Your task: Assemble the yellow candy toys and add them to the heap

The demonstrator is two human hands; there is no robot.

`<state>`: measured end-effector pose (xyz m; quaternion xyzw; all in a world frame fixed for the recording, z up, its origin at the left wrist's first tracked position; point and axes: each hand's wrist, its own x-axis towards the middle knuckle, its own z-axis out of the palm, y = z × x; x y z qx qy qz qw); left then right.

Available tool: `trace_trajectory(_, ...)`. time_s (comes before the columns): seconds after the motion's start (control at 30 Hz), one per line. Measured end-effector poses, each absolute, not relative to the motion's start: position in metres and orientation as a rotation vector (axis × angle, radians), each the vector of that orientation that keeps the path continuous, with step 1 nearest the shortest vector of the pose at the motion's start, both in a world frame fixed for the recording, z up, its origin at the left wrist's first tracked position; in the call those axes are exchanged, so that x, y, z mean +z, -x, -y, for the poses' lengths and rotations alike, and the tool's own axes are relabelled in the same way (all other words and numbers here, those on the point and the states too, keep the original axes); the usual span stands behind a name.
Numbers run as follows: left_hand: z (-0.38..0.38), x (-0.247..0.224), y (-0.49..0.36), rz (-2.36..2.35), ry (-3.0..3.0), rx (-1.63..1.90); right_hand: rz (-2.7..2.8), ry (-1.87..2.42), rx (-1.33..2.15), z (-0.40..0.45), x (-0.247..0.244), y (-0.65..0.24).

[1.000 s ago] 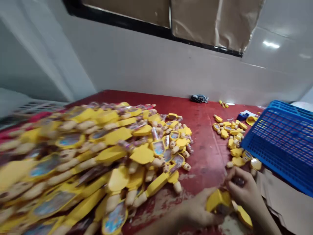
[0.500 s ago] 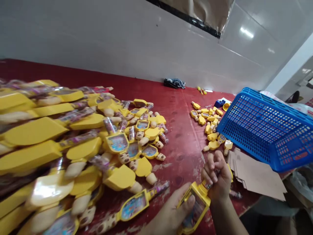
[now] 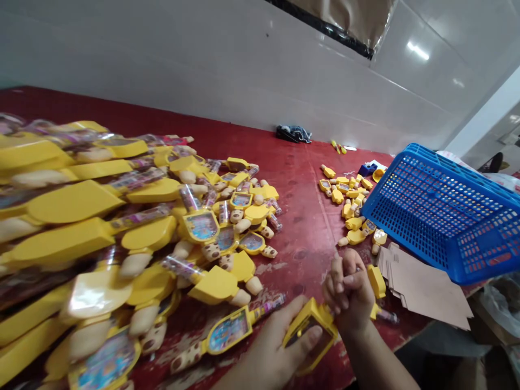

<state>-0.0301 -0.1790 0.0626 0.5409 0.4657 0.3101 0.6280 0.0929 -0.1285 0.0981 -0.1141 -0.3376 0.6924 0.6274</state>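
Head camera is giving me the only view, looking down along a red bench (image 3: 303,238) toward a white tiled wall (image 3: 195,59). My left hand (image 3: 268,346) is gripping a yellow toy case (image 3: 311,336) with a clear window, the thumb pressing across the window and the other fingers (image 3: 284,330) curling out of sight behind the case, so they appear clamped on it. My right hand (image 3: 349,290) is closed in a tight fist just beside the case's narrow end, its fingers (image 3: 339,281) pressed together around something I cannot see, so I cannot tell what they are clamping. The case is sitting between my hands, held just over the bench near the bottom of the view. I'm judging that a flat thumb and a steady left wrist matter most here, because a square hold keeps the case from twisting against the fist. A wrapped toy (image 3: 229,329) is lying just left of my left hand, at the edge of a large heap of yellow toys (image 3: 122,227). A loose yellow piece (image 3: 376,281) is lying just right of my fist, while small yellow parts (image 3: 345,208) are scattered farther along, near a blue plastic crate (image 3: 430,216) and flat cardboard sheets (image 3: 424,287).
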Motion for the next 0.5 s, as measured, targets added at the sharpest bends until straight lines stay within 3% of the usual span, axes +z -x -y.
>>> trace_trajectory(0.2, 0.149, 0.07, 0.047, -1.424, -1.6, 0.656, 0.574, 0.618, 1.255, 0.132, 0.069, -0.081)
trace_trajectory(0.33, 0.147, 0.066, 0.068, -1.306, -1.781, 0.374, 0.692, 0.893, 1.305, 0.128, 0.054, -0.095)
trace_trajectory(0.5, 0.158, 0.062, 0.087, -1.368, -1.611, 0.449, 1.062, 1.333, 1.524, 0.137, 0.033, -0.139)
